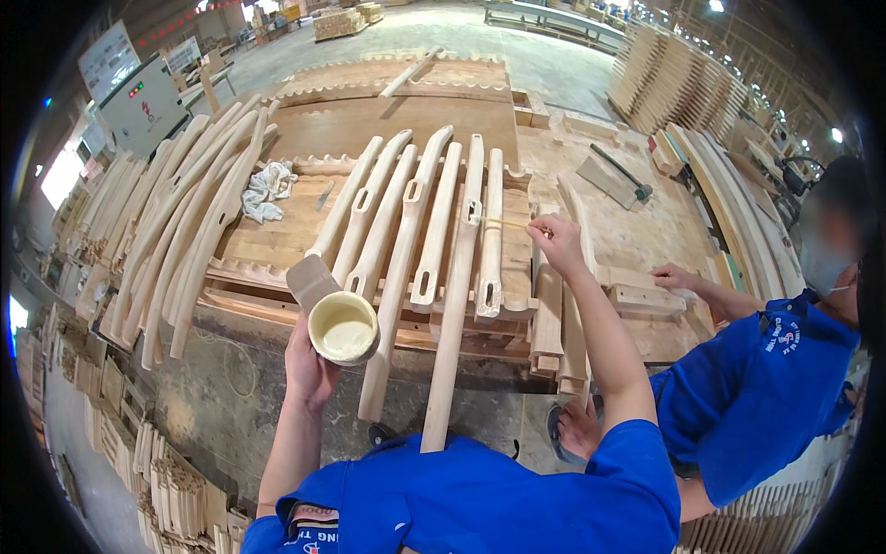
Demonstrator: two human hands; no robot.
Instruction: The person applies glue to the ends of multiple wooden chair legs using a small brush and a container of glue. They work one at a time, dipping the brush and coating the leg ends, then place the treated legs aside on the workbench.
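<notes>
Stick: thin pale stick (506, 222), pinched in fingertips of right hand (556, 238); free tip rests on the slotted wooden leg (489, 235) at far right of the row, just by its upper mortise.
Right hand: fingers closed round stick end, arm stretched fwd over bench.
Cup: 1 round cup (343, 328), cream-coloured thick liquid inside, glossy; wrapped by left hand (307, 365), fingers curled shut round its wall, held near bench front edge.
Legs, row: 6 curved light-wood pieces, smooth, sanded, each w/ oblong slots; lie side by side on bench. One long leg (454, 305) overhangs front edge toward the person.
Legs, stack: bundle of similar curved blanks (185, 231) at left, count unclear.
Rag: 1 crumpled white cloth (268, 191), left of row.
Bench: wooden worktop (637, 240), rough, stained.
Co-worker: 1 person in blue shirt (766, 388) at right, hand (674, 277) flat on a small wood block (646, 297).
Mallet: 1, green-headed (620, 172), far right of bench.
</notes>
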